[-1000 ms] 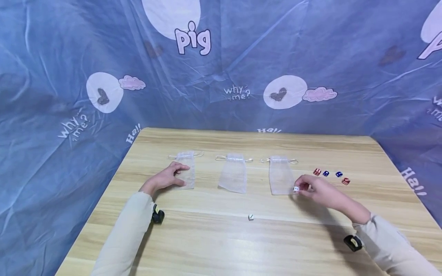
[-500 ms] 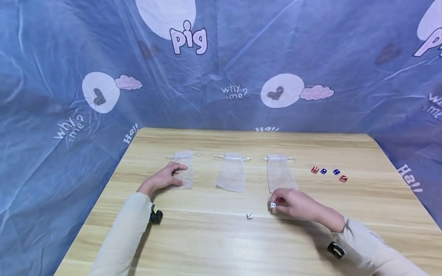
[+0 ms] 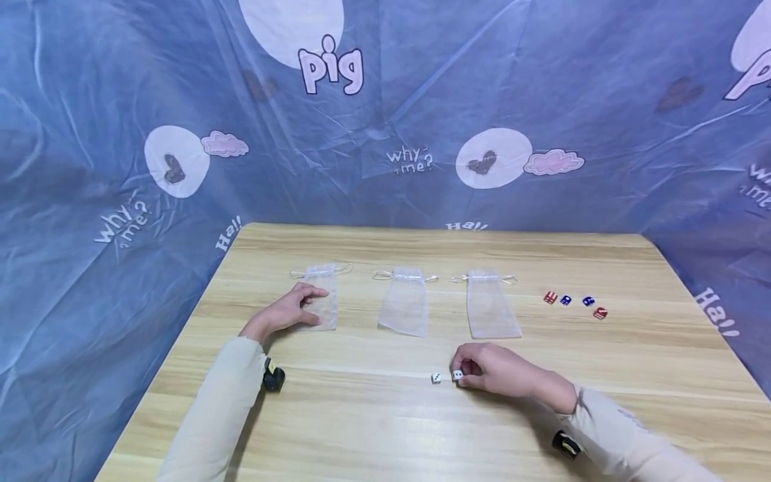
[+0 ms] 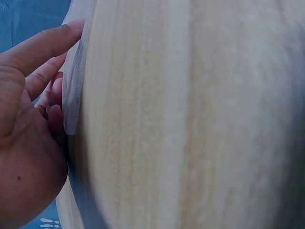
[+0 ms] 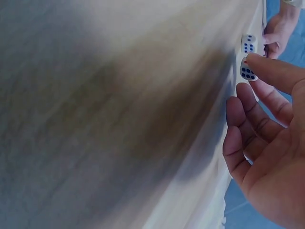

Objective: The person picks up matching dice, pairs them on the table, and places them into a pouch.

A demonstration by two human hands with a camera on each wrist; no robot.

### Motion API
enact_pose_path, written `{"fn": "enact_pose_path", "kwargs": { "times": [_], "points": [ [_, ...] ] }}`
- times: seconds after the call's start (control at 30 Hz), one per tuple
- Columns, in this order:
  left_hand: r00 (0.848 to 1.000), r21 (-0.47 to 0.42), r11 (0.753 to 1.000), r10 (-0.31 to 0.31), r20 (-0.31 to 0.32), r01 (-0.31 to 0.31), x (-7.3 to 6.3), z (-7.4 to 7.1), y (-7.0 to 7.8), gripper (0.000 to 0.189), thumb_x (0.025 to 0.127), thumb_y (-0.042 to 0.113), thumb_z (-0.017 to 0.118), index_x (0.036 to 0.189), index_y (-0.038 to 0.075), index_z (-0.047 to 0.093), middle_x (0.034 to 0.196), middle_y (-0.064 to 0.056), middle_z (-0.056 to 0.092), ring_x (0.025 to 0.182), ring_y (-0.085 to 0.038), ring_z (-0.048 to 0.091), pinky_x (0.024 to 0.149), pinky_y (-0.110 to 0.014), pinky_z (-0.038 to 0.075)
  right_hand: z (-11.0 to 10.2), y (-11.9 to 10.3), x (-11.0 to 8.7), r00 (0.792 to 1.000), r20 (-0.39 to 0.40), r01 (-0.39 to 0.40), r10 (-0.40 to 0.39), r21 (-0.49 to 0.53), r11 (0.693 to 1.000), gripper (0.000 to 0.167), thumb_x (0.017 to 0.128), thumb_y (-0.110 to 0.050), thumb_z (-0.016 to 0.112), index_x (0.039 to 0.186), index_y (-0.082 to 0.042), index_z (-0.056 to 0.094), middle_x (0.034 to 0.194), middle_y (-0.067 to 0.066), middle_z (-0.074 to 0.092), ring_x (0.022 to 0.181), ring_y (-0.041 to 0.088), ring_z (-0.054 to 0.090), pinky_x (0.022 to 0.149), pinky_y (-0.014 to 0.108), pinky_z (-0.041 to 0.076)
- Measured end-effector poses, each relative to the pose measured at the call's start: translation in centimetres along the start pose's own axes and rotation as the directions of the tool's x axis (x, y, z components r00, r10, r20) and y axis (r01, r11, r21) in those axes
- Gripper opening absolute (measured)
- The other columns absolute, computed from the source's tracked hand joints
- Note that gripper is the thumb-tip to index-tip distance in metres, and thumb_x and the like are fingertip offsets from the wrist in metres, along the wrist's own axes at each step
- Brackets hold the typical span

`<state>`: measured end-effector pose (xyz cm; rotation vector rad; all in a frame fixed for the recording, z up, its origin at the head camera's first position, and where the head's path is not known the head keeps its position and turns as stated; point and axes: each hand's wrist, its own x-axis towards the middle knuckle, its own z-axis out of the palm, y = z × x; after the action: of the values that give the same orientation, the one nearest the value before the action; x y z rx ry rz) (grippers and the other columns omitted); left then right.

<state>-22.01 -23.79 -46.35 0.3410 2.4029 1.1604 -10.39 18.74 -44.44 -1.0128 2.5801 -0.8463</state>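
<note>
Between thumb and index finger my right hand (image 3: 490, 369) pinches a white die (image 3: 457, 375), low over the table's middle. Just left of it lies a second white die (image 3: 436, 378); in the right wrist view the pinched die (image 5: 248, 70) shows dark blue pips, with the other die (image 5: 248, 44) right behind it. My left hand (image 3: 290, 310) rests on the left sheer white drawstring bag (image 3: 327, 309), fingers spread and relaxed. The left wrist view shows the thumb (image 4: 52, 43) along the bag's edge (image 4: 75, 90).
Two more drawstring bags lie flat, one in the middle (image 3: 404, 306) and one to the right (image 3: 492, 306). Farther right sit two red dice (image 3: 551, 298) and two blue dice (image 3: 588, 301). A blue printed cloth (image 3: 361, 187) hangs behind the wooden table (image 3: 337, 428).
My right hand has moved left and nearer, from beside the right bag to beside the lying white die, with its die still pinched. My left hand has stayed on its bag.
</note>
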Motion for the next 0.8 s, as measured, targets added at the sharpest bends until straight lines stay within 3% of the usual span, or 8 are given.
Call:
{"fn": "enact_pose_path", "kwargs": {
  "times": [0.3,0.53,0.8],
  "points": [
    [1.0,0.003,1.0,0.007,-0.003,-0.007,0.12,0.0,-0.25,0.063,0.081,0.012,0.075,0.138,0.006,0.049,0.128,-0.017,0.037,0.111,-0.028,0.038,0.096,-0.038,0.034,0.47,-0.14,0.21,0.999,0.003,-0.035,0.036,-0.048,0.998,0.012,0.084,-0.016,0.072,0.089,-0.02,0.061,0.074,-0.018,0.048,0.067,-0.004,0.044,0.059,0.015,0.041],
    [1.0,-0.015,1.0,0.005,-0.007,-0.005,0.13,-0.01,-0.18,0.063,0.082,0.008,0.073,0.139,0.003,0.047,0.129,-0.018,0.036,0.111,-0.029,0.037,0.095,-0.038,0.033,0.4,-0.2,0.28,1.0,0.003,-0.013,0.013,-0.052,0.999,0.013,0.084,-0.018,0.072,0.092,-0.018,0.062,0.074,-0.016,0.049,0.067,-0.004,0.045,0.06,0.016,0.042],
    [1.0,0.0,1.0,0.011,-0.007,-0.011,0.03,-0.09,-0.23,0.063,0.081,0.012,0.075,0.138,0.005,0.049,0.129,-0.018,0.038,0.112,-0.028,0.039,0.097,-0.038,0.034,-0.49,-0.16,0.04,0.999,0.04,-0.021,0.021,0.012,1.0,0.025,0.085,-0.025,0.072,0.106,-0.012,0.063,0.084,-0.01,0.056,0.074,-0.003,0.049,0.068,0.02,0.048]
  ]
}}
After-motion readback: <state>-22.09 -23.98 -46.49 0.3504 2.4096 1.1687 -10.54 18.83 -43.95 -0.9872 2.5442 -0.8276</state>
